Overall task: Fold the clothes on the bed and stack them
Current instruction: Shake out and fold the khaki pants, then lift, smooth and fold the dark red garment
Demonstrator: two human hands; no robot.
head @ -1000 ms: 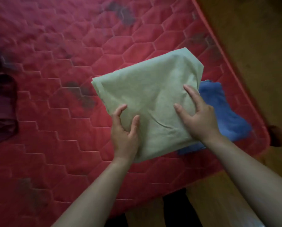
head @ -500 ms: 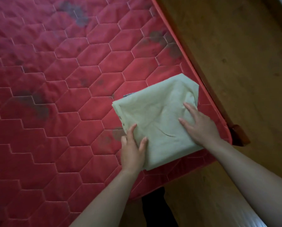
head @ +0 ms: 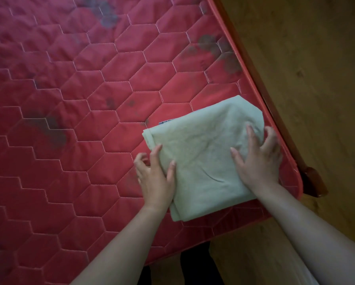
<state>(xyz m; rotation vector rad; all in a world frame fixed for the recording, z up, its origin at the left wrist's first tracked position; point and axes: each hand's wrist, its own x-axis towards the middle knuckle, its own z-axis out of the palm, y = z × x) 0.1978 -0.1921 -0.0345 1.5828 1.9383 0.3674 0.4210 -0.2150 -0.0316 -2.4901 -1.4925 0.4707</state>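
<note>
A folded pale green cloth [head: 201, 153] lies at the near right corner of the red quilted mattress [head: 86, 112]. A thin sliver of a blue garment [head: 166, 122] peeks out from under its far left edge. My left hand [head: 155, 175] rests at the cloth's left edge, thumb and forefinger on top, the other fingers loosely curled beside it on the mattress. On the cloth's right side my right hand [head: 259, 159] touches the fabric with spread, slightly bent fingers near the mattress edge.
The mattress edge and a dark wooden bed-frame corner [head: 314, 182] lie just right of the cloth. Beyond is a wooden floor [head: 308, 79]. Dark stains mark the mattress. My dark trouser legs [head: 195, 268] stand at the bed's near edge.
The green cloth was carried to the right and set down over the blue garment, which it now almost hides. My fingers have come out from under the cloth.
</note>
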